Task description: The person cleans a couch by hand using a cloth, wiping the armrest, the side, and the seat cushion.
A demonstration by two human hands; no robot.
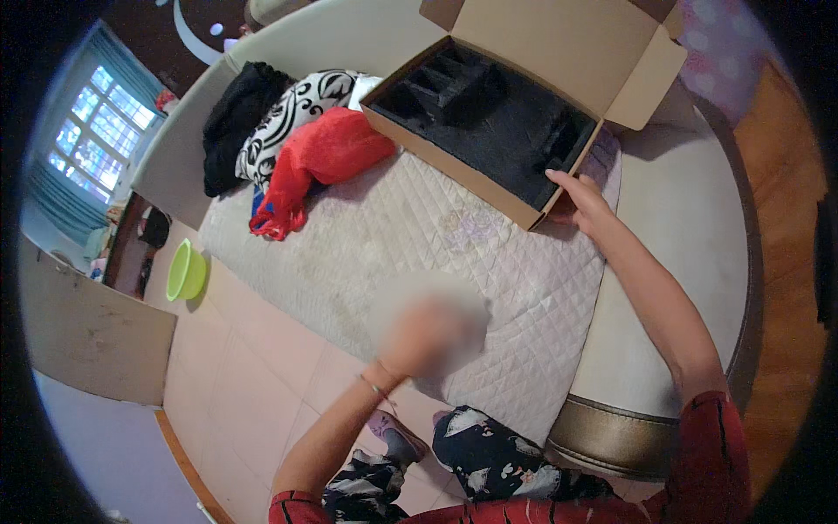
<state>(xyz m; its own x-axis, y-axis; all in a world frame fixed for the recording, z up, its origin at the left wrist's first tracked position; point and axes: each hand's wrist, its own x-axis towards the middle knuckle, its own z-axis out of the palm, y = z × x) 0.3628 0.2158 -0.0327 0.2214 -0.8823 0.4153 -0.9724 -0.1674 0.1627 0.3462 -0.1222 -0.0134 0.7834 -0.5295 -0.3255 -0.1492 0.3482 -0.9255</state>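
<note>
An opened cardboard box [452,167] is tilted over the bed, its lid [556,46] folded back. Black foam [497,147] with cut-out hollows lines the inside. My right hand [582,203] grips the box's near right corner, thumb on the rim and fingers underneath. Lower down, my left hand [425,334] is over the near edge of the quilted mattress cover [524,295]. A blur covers that hand, so its fingers and anything in them cannot be made out. A thin bracelet [374,386] circles the left wrist.
Beyond the box's left side lie a red cloth [334,147], a black-and-white patterned cloth [301,111] and a black fluffy item [242,118]. A padded bed border [681,262] curves along the right. A green plastic basin [186,272] sits on the tiled floor [242,347].
</note>
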